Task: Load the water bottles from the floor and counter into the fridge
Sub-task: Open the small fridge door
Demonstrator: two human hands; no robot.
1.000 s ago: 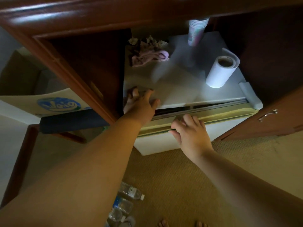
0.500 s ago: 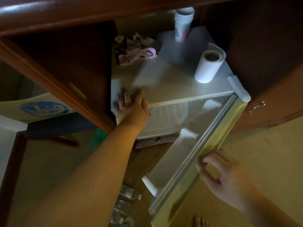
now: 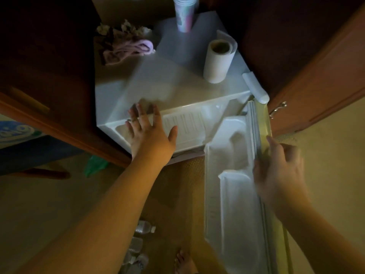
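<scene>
A small white fridge (image 3: 158,86) stands under a wooden counter, and its door (image 3: 237,194) is swung wide open toward me. My left hand (image 3: 148,131) hovers with spread fingers over the fridge's top front edge; whether it touches is unclear. My right hand (image 3: 280,171), blurred, grips the outer edge of the door with curled fingers. Several clear water bottles (image 3: 142,227) lie on the carpet near the bottom of the frame, partly hidden by my left forearm. The fridge interior is mostly out of sight.
On the fridge top stand a paper towel roll (image 3: 217,60), a stack of paper cups (image 3: 184,12) and a pink cloth with crumpled paper (image 3: 128,48). A wooden cabinet door with a metal handle (image 3: 277,109) is at the right. My bare foot (image 3: 183,262) is on the carpet.
The fridge door went from nearly closed to fully open, pulled by my right hand. My left hand lifted from the left corner of the fridge top and shifted toward the middle.
</scene>
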